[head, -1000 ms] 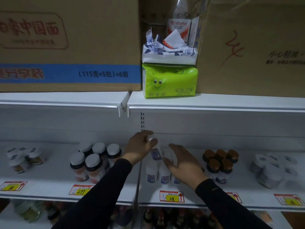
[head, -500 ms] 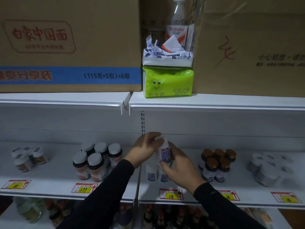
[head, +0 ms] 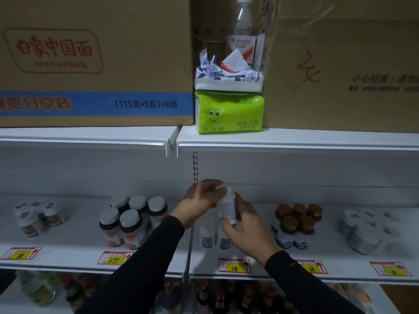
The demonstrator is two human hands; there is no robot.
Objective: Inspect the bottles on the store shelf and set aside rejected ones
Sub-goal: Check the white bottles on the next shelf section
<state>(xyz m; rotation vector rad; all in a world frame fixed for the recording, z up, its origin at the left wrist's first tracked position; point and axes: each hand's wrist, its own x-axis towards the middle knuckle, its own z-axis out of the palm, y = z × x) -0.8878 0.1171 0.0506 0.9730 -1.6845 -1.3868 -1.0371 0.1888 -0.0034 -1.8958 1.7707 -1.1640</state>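
Above shelf (head: 317,271), both hands' grip clasps white bottle (head: 227,207): left hand (head: 200,202) cap, right hand (head: 246,232) base.

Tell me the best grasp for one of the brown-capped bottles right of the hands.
Take a front-row brown-capped bottle by its cap and shoulder, coming from above and the front. The bottles stand upright and packed tight, so their sides are blocked by neighbours; the caps are free, with open space under the upper shelf. The right hand is probably nearer, but it holds the white bottle.
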